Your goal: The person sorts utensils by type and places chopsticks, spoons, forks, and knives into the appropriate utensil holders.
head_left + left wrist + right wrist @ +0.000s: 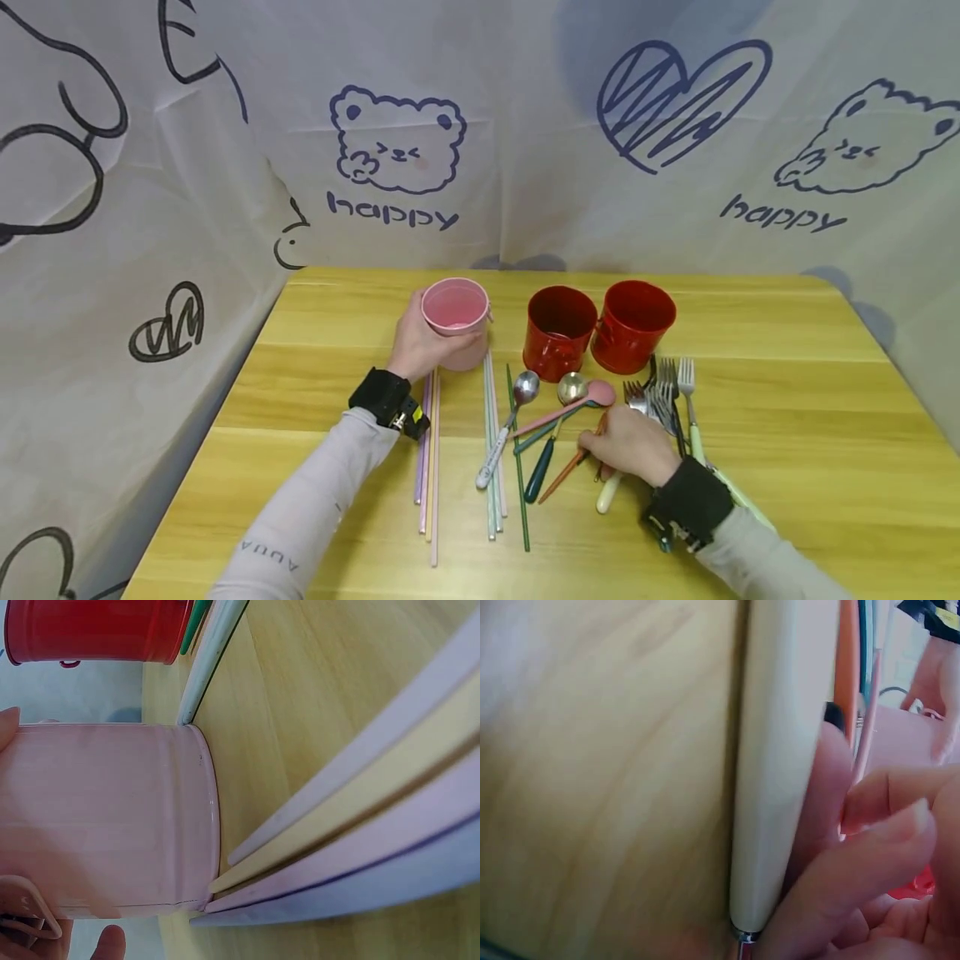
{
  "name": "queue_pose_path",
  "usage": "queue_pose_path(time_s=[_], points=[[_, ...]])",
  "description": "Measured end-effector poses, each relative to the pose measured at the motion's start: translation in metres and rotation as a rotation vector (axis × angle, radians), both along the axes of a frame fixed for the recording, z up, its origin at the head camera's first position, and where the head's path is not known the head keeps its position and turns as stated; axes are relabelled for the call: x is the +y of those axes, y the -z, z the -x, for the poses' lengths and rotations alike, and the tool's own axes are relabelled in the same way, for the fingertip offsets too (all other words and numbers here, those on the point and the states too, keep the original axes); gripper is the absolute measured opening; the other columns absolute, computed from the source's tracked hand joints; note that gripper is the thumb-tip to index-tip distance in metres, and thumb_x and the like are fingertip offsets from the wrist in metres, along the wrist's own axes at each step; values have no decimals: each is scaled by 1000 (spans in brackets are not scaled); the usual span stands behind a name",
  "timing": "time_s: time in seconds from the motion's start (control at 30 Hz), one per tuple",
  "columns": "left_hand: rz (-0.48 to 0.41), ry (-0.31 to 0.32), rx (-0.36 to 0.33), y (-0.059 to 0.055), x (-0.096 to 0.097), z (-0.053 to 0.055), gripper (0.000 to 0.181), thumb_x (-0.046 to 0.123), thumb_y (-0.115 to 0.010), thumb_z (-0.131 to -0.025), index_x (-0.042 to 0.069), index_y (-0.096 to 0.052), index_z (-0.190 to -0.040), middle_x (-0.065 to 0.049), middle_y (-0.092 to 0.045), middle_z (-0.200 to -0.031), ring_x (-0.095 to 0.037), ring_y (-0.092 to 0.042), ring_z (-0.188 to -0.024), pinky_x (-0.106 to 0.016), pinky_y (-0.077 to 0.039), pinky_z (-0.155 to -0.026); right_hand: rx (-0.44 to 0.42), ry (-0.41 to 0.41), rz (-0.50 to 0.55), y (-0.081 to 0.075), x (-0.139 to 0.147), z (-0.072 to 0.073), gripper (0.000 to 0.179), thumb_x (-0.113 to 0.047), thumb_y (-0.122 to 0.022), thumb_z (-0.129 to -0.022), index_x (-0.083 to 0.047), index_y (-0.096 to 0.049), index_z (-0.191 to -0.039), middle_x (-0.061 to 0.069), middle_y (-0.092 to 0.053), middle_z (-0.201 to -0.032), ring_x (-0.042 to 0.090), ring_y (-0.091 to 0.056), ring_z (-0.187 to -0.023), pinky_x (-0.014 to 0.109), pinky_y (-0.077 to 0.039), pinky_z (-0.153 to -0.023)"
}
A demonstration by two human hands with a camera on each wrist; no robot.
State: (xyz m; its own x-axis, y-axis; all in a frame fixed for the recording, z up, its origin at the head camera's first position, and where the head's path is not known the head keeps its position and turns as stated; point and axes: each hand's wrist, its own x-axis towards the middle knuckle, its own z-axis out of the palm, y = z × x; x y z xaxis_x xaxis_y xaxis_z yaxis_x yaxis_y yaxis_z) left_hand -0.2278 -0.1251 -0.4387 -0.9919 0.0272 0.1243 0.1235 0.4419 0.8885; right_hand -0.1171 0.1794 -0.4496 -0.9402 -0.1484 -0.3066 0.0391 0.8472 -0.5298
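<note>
My left hand point(423, 337) grips a small pink bucket point(465, 358), its thumb across the front. The bucket stands upright at the far ends of several pastel chopsticks point(427, 467). In the left wrist view the pink bucket point(112, 817) shows its side and a small wire handle. My right hand point(633, 442) is low among the cutlery, thumb and fingertips pinching a thin orange utensil point(562, 477), whose far end is partly hidden by the hand. A cream handle point(780, 765) runs beside the right fingers in the right wrist view.
Two red buckets point(553, 354) stand side by side behind the cutlery. Several spoons, including a pink spoon point(600, 392) and a silver spoon point(527, 387), lie in the middle. Several forks point(686, 375) lie at right, and green chopsticks point(522, 508) left of the spoons. A printed cloth hangs behind.
</note>
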Motion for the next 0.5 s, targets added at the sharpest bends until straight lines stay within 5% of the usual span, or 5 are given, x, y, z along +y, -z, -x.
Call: queue_pose_path(time_s=[0.3,0.5], points=[[-4,-2,-3,-3,-1,0,92,24,-93,-71,9,-39,-144,-13,-55,-141,-30,-54,-133,-45,-46,-112,-28,-34,232,-15,15,4,38,-14,-58,-96,-5,-67,-60,2,-65,-53,13,-59,-45,26,-46,-44],[6,-2,-3,-5,-1,1,91,21,-93,-70,7,-39,-143,-14,-55,-141,-32,-55,-132,-46,-47,-112,-2,-91,338,-37,16,1,29,-11,-53,-99,-2,-65,-74,4,-65,-60,22,-65,-54,25,-46,-47]])
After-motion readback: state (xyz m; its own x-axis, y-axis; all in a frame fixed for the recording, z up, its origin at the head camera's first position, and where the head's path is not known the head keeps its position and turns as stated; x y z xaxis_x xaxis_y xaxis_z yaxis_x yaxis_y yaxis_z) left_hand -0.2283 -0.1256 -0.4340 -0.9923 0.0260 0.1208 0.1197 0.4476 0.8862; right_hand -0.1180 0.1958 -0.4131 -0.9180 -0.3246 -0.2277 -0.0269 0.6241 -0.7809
